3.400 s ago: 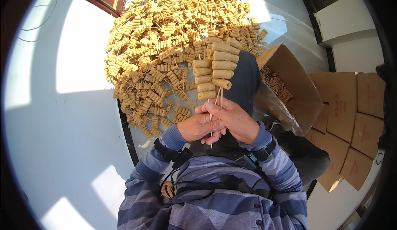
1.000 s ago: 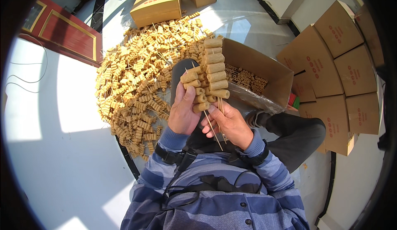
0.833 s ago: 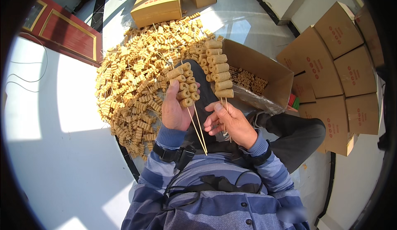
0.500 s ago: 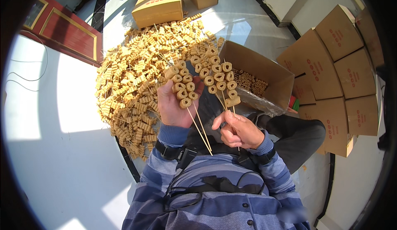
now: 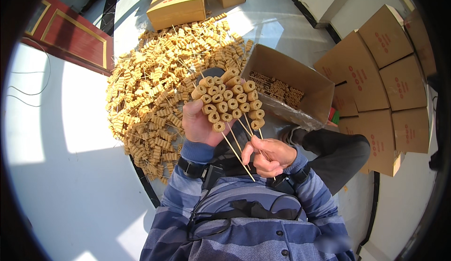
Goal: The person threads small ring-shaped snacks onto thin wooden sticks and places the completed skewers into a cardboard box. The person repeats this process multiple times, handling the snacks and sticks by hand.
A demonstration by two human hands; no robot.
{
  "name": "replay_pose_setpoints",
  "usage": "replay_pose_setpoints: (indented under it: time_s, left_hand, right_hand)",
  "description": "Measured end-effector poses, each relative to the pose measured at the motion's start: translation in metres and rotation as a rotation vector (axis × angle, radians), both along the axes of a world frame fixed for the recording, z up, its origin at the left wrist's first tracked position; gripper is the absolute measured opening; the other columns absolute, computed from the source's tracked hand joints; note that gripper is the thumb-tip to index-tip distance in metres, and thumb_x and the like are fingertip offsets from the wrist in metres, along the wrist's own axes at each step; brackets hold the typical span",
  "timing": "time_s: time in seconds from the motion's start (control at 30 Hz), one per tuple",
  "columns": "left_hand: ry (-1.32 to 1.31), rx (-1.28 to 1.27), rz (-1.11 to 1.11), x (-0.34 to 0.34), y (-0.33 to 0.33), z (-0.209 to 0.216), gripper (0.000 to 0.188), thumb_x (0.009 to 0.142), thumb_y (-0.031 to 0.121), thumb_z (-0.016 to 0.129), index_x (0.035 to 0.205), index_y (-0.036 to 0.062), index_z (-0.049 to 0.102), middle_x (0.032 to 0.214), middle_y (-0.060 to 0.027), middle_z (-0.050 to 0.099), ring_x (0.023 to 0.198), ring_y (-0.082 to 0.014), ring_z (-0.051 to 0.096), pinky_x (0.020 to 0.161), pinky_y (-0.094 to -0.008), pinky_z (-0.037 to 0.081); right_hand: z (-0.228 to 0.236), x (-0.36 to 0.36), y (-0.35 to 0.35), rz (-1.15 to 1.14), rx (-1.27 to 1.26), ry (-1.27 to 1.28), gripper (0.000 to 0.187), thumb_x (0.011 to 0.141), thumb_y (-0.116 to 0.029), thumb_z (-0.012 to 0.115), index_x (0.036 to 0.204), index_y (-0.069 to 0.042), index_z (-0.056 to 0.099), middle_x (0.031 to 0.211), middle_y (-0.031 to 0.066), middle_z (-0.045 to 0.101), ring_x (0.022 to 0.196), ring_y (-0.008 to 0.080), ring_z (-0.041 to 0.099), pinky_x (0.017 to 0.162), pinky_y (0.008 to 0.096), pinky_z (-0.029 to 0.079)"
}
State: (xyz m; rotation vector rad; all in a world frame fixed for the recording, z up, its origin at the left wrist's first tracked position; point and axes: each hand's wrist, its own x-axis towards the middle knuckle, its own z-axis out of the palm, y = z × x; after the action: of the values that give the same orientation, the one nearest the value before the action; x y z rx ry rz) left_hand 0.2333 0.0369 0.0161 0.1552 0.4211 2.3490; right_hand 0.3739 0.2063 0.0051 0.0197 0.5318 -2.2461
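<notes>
While the left hand [image 5: 203,127] cups a cluster of skewers [image 5: 232,103], the right hand [image 5: 272,155] pinches bare sticks [image 5: 245,127] at its lower right.

Skewers: several, side by side, rolls touching, hollow ends facing up, held above the lap. Left hand: thumb along the left edge, palm under the cluster; fingers mostly hidden behind the rolls. Right hand: closed, thumb and forefinger on the sticks below the rolls; exact stick count cannot be told. Handling, as judged: support the rolls flat from beneath, grip low on bare wood, square the rows gently without squeezing. Surroundings: large pile [image 5: 150,78] of like skewers on the floor, upper left; open carton [image 5: 291,68], partly filled, just right of the cluster; closed boxes [image 5: 371,87], stacked far right.
</notes>
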Motion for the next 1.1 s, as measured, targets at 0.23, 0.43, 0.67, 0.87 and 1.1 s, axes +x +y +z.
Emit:
replay_pose_setpoints:
  time_s: [0.23,0.43,0.67,0.87,1.1]
  left_hand:
    - [-0.036,-0.025,0.088,-0.004,-0.007,-0.016,0.075,0.083,0.039,0.066,0.143,0.0000,0.046,0.135,-0.0205,0.058,0.125,-0.0398,0.056,0.107,-0.0544,0.045]
    - [0.014,-0.040,0.050,-0.008,-0.016,-0.026,0.079,0.086,0.045,0.065,0.147,0.0012,0.041,0.136,-0.0214,0.056,0.123,-0.0430,0.057,0.102,-0.0581,0.049]
    - [-0.058,-0.030,0.023,0.008,0.001,-0.024,0.075,0.083,0.041,0.066,0.145,0.0043,0.045,0.138,-0.0189,0.056,0.120,-0.0383,0.059,0.102,-0.0553,0.049]
    - [-0.094,-0.004,0.067,0.014,0.001,-0.021,0.072,0.085,0.040,0.063,0.142,0.0003,0.047,0.140,-0.0211,0.054,0.129,-0.0384,0.053,0.111,-0.0545,0.041]
    - [-0.036,-0.023,-0.098,0.018,0.007,-0.019,0.091,0.085,0.055,0.062,0.152,0.0012,0.033,0.149,-0.0258,0.043,0.136,-0.0489,0.043,0.114,-0.0637,0.034]
  right_hand:
    - [0.003,-0.004,-0.010,-0.046,0.131,0.010,0.066,0.109,-0.053,0.020,0.127,0.003,0.049,0.067,0.0048,0.055,0.058,0.0190,0.060,0.054,0.0296,0.051]
    - [0.010,-0.008,0.006,-0.238,1.022,0.067,0.051,0.110,-0.044,0.034,0.125,0.002,0.051,0.078,0.0061,0.061,0.068,0.0156,0.066,0.064,0.0293,0.057]
    - [0.012,-0.012,-0.004,-0.361,1.300,0.328,0.038,0.110,-0.039,0.041,0.117,-0.004,0.055,0.062,-0.0032,0.042,0.048,0.0084,0.042,0.049,0.0251,0.039]
    - [0.026,-0.008,0.000,-0.159,0.651,0.085,0.053,0.109,-0.049,0.037,0.120,-0.001,0.054,0.057,-0.0034,0.036,0.045,0.0075,0.036,0.043,0.0234,0.031]
    - [0.024,-0.009,0.007,0.011,0.425,0.098,0.060,0.110,-0.049,0.028,0.124,0.005,0.052,0.051,-0.0051,0.033,0.040,0.0066,0.032,0.039,0.0232,0.029]
